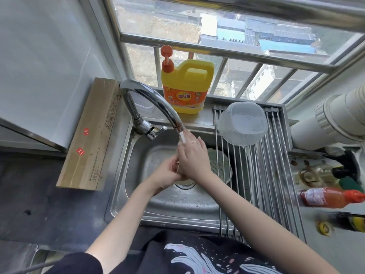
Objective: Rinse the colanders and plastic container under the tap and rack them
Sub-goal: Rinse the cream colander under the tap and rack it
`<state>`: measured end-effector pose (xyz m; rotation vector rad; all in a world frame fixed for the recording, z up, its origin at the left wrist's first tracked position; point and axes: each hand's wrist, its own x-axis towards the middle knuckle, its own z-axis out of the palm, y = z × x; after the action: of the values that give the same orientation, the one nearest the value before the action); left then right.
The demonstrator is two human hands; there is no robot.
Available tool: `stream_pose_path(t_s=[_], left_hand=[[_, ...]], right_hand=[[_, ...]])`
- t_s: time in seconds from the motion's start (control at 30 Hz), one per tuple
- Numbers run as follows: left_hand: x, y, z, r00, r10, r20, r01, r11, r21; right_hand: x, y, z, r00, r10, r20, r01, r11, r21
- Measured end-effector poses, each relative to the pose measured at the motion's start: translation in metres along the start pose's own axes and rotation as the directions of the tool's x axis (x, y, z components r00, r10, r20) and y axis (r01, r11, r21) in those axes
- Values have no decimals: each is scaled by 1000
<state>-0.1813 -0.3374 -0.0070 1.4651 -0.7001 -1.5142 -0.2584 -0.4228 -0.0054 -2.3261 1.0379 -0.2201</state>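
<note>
both hands are over the sink [126,194], under the tap [150,99], and water runs from the spout onto the right hand [190,155]. its fingers are nearly straight and lie on a pale thing between the hands (too hidden to name it). the left hand [167,173] has its fingers curled around the lower edge of the same thing. a colander [219,165] lies in the sink, right of the hands, partly under the rack [262,184]. the container [243,123] lies tilted on the rack, right of the tap. a yellow soap bottle [187,86] stands behind the tap.
</note>
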Motion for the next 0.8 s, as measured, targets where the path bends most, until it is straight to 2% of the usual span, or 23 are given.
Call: stream_pose_path(t_s=[0.07,0.13,0.2,0.27,0.33,0.4,0.43,0.5,0.53,0.6,0.63,0.67,0.73,0.8], left_hand=[[-6,-1,-2,999,-14,36,13,1000,16],[-12,-5,-8,995,-41,87,40,999,22],[-16,-14,-14,993,-59,106,56,998,35],[-19,-18,-16,990,-80,116,74,996,53],[-20,-18,-15,980,-80,184,80,997,10],[-19,-10,-15,961,-30,274,84,978,-189],[-17,-6,-15,961,5,277,87,944,-318],[-10,3,-12,990,18,139,49,886,-461],[-6,8,-9,1000,-9,-1,8,906,-424],[0,7,-11,951,-22,-308,-51,972,-229],[1,5,-15,914,0,-407,-81,980,-181],[2,3,-20,886,23,-463,-114,979,-169],[3,1,-31,849,86,-521,-182,974,-137],[8,1,-37,812,157,-562,-257,961,-103]], right_hand=[[11,6,-6,995,93,-25,-88,985,149],[29,13,-17,945,302,126,-325,908,263],[42,14,-29,846,410,342,-495,842,215],[40,14,-34,781,452,431,-566,804,182],[32,8,-35,805,444,393,-561,785,263],[23,0,-25,856,444,265,-510,812,284],[20,-2,-17,882,432,186,-469,840,274],[16,-5,-4,892,447,65,-443,835,326],[18,-3,-2,863,503,54,-469,754,460],[24,4,-5,772,619,145,-499,447,743],[26,10,-8,738,646,197,-480,297,825],[28,18,-10,721,654,228,-462,209,862],[27,30,-16,715,649,260,-444,135,886],[21,36,-19,750,607,264,-457,186,870]])
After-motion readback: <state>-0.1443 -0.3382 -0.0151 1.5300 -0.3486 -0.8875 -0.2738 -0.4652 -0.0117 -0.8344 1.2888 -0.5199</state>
